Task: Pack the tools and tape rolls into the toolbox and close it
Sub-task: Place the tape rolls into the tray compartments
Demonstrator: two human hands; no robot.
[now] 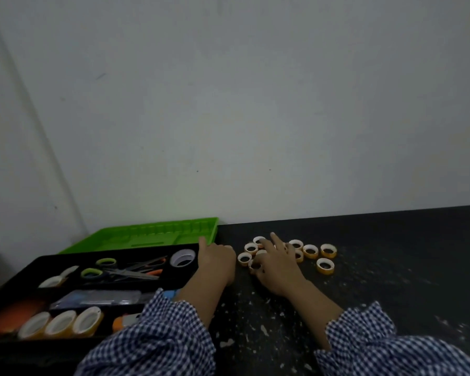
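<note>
The right hand [276,264] is lying spread over a cluster of small tape rolls [310,251] on the black table [404,267]. Its fingers are touching several at once, but I cannot tell whether it is pinching any of them. The left hand [217,263] is sitting at 9 o'clock from it, just beside the right end of the toolbox [73,257]. One finger is pointing up and the rest are curling away from the camera, so I cannot tell whether it is grasping a roll. The toolbox is standing open at the table's 9 o'clock side, with its green lid [147,234] lying back at 12 o'clock of the tray.

The rolls are probably light and quick to roll. If the hand is raking up too many together, some are likely to squirt out and run toward the table's 3 o'clock or 6 o'clock edge. The three rolls at 3 o'clock of the hand are sitting beyond its fingers and risk being left behind. Rolls dropped loosely onto the scissors [125,271] could be piling too high for the lid to close.

The palm is covering part of the cluster, so the count is uncertain. The checked sleeve [152,335] and the picture's lower edge are cutting off the toolbox's near side. No latch is showing. The dim, blurred middle compartment is holding things I cannot name.
</note>
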